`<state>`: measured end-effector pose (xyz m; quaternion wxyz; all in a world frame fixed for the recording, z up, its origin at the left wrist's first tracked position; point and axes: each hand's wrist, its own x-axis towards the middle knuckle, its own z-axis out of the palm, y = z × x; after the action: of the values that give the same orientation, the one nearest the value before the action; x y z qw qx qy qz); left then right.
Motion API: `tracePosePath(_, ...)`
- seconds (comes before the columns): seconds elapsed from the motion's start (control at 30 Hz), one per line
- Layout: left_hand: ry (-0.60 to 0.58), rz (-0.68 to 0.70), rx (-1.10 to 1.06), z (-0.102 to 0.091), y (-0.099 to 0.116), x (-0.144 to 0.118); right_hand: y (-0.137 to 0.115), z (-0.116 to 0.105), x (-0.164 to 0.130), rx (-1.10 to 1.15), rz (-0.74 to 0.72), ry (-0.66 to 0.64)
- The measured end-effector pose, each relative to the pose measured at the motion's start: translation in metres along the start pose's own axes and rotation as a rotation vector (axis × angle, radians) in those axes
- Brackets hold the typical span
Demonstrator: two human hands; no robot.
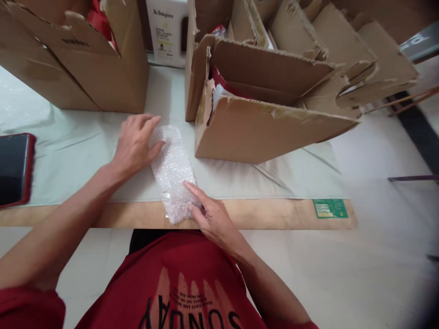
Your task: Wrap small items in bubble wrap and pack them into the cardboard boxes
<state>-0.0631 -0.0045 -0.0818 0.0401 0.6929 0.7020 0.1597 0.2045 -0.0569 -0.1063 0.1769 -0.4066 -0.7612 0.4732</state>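
Note:
A flat, folded piece of clear bubble wrap (174, 167) lies lengthwise on the cloth-covered table, its near end over the bare wooden edge. My left hand (135, 141) is at its far left side, fingers apart and thumb touching the plastic. At the near right side, my right hand (214, 217) has index finger and thumb on the wrap, holding its edge; the other fingers are hidden beneath the hand. Whether something is inside the wrap, I cannot tell.
Cut-open cardboard boxes (264, 130) stand at the back right, one with a red and white item inside. Another carton (113, 82) stands back left, beside a white container (169, 41). A red-edged phone (15, 169) lies left; a green card (329, 209) lies on the wooden edge.

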Motion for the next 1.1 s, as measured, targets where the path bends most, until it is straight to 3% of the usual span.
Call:
tracePosePath(0.07, 0.065, 0.052, -0.029, 0.003, 0.002, -0.041, 0.001, -0.004, 0.001, 0.074, 0.014, -0.023)
tracePosePath(0.13, 0.083, 0.262, -0.138, 0.003, 0.005, -0.086, 0.001, -0.008, 0.001, 0.141, 0.069, -0.054)
tracePosePath(0.27, -0.011, 0.413, -0.252, 0.007, 0.018, -0.142, 0.0, -0.013, -0.001, 0.285, 0.163, -0.132)
tracePosePath(0.4, 0.004, 0.452, -0.226, 0.021, 0.027, -0.144, 0.0, -0.016, -0.005, 0.528, 0.255, -0.183)
tracePosePath(0.53, 0.067, 0.433, -0.303, 0.027, 0.027, -0.134, 0.005, -0.026, -0.01, 0.792, 0.344, -0.335)
tracePosePath(0.67, 0.101, 0.198, -0.499, 0.022, 0.031, -0.127, 0.005, -0.038, -0.003, 0.845, 0.231, -0.383)
tracePosePath(0.77, 0.082, -0.013, -0.566, 0.019, 0.036, -0.122, 0.002, -0.038, 0.008, 0.758, 0.087, -0.29)
tracePosePath(0.87, 0.155, -0.11, -0.544, 0.023, 0.043, -0.12, 0.001, -0.031, 0.013, 0.526, -0.066, -0.136)
tracePosePath(0.97, 0.251, -0.148, -0.469, 0.034, 0.048, -0.12, 0.003, -0.023, 0.014, 0.161, -0.224, -0.029)
tracePosePath(1.1, 0.323, -0.078, -0.368, 0.047, 0.049, -0.119, 0.01, -0.015, 0.023, -0.341, -0.461, -0.018)
